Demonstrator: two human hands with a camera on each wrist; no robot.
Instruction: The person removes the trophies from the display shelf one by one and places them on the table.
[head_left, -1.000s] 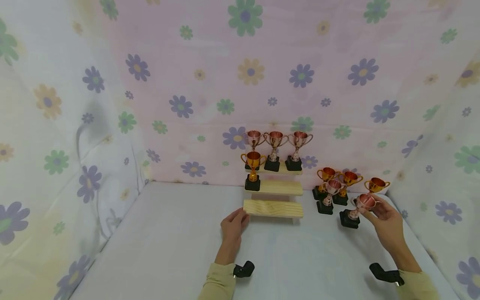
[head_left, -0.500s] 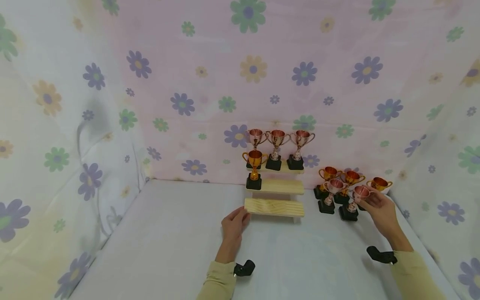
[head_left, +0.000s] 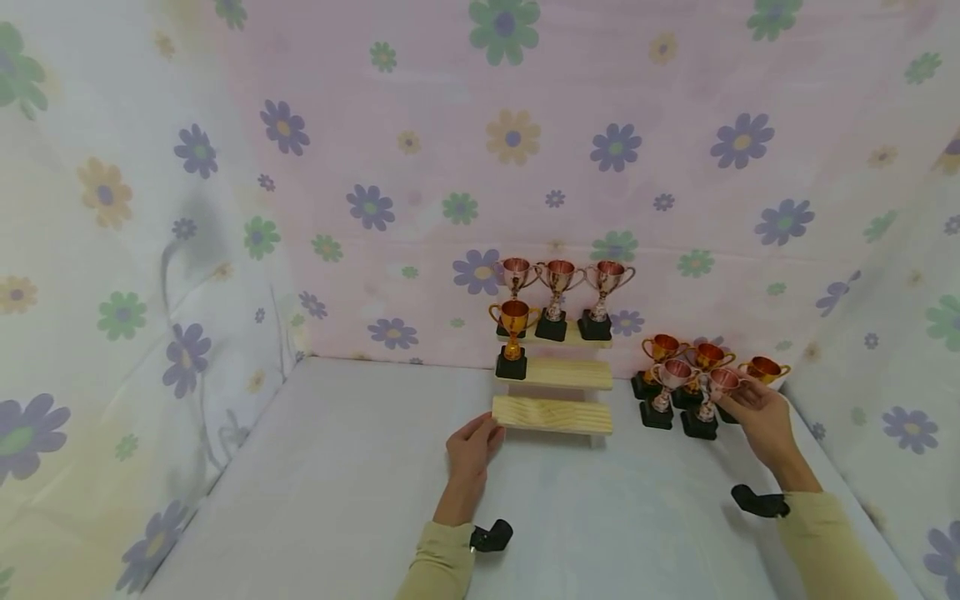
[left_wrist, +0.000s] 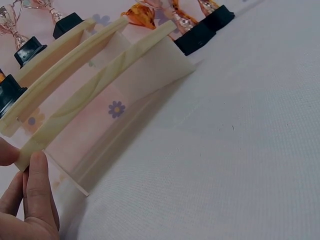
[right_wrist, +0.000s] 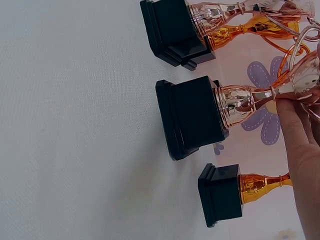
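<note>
My right hand [head_left: 763, 421] grips a rose-gold trophy cup [head_left: 724, 382] by its bowl. The trophy stands upright beside another rose-gold trophy [head_left: 673, 375]; whether its black base [right_wrist: 192, 117] bears fully on the table cannot be told. At the lowest step [head_left: 555, 415] of a three-tier wooden stand, my left hand [head_left: 468, 454] pinches the left end, thumb above and fingers [left_wrist: 37, 185] below. On the top tier [head_left: 573, 333] stand three rose-gold trophies [head_left: 558, 279]. A gold trophy [head_left: 514, 317] occupies the left end of the middle tier [head_left: 570, 374].
Behind the rose-gold pair stand two gold trophies [head_left: 663, 346], partly hidden. Another gold trophy [head_left: 765, 368] is behind my right hand, its base better seen in the right wrist view. A flowered cloth [head_left: 420, 275] hangs behind the white table [head_left: 360, 467].
The right hand has brought the tilted rose-gold trophy left and back, upright beside the other one. In the last half second it barely moves. The left hand keeps its place on the stand.
</note>
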